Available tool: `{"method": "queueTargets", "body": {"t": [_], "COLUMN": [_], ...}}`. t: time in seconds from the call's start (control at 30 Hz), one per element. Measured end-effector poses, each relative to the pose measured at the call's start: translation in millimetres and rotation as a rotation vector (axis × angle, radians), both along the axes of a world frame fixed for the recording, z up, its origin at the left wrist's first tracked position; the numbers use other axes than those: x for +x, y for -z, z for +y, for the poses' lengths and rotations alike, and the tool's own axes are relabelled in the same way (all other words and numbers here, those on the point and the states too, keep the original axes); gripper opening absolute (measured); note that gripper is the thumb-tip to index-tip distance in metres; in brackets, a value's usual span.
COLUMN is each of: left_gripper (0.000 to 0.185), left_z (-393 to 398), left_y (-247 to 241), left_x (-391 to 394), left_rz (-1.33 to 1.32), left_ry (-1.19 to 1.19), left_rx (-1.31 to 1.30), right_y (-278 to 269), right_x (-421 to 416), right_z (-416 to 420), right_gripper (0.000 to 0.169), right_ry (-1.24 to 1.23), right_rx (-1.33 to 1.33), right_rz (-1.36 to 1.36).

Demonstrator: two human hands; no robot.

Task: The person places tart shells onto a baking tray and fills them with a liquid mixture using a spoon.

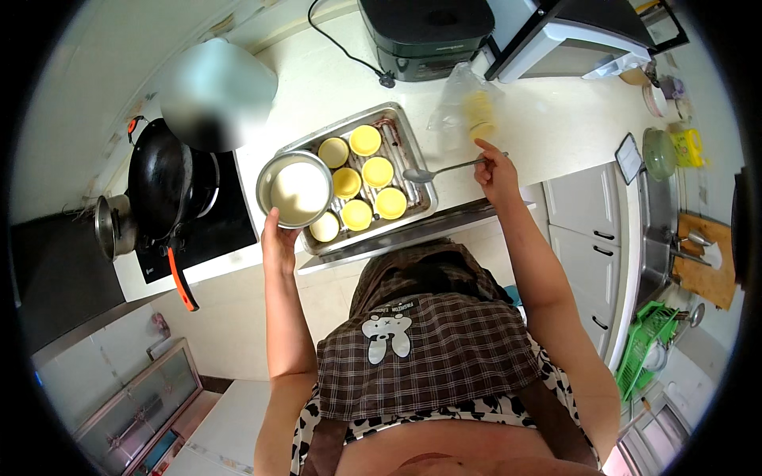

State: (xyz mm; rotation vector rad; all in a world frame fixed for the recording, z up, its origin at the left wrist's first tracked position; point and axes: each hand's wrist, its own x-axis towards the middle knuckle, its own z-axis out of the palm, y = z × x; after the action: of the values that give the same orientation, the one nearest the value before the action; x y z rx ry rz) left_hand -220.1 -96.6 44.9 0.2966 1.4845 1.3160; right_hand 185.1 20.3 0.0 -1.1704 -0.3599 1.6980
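My left hand [278, 241] grips the rim of a round metal bowl [294, 189] of pale creamy liquid, held over the left edge of a metal baking tray [424, 205]. On the tray stand several yellow tart shells [377, 172]; the one at the lower left [324, 226] looks paler inside. My right hand [497, 174] holds a metal spoon [419, 175] by its handle, its bowl above the tray's right side. Just beyond that hand, a clear plastic bag [457, 104] lies on the counter with a stack of yellow shells [479, 113] in it.
A black wok [158, 178] with an orange-tipped handle stands on the black cooktop [238, 220] at left, beside a metal pot [122, 226]. Behind the tray are a dark green appliance [425, 41] and its cable. A sink [658, 232] lies at far right.
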Motion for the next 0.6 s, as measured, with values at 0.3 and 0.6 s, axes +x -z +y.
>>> {"method": "queueTargets", "body": {"t": [0.3, 0.6], "left_gripper": [0.058, 0.057], "left_z": [-14.5, -12.5], "left_y": [4.8, 4.5], "left_x": [0.5, 2.9], "left_rz": [-0.033, -0.026], "left_ry": [-0.008, 0.0], "left_rx": [-0.022, -0.018], "right_y": [21.6, 17.7], "right_x": [1.1, -16.9], "right_z": [5.6, -2.4], "right_gripper": [0.038, 0.03], "right_ry": [0.03, 0.011], "right_rx": [-0.041, -0.126], "right_rz": [-0.035, 0.129]}}
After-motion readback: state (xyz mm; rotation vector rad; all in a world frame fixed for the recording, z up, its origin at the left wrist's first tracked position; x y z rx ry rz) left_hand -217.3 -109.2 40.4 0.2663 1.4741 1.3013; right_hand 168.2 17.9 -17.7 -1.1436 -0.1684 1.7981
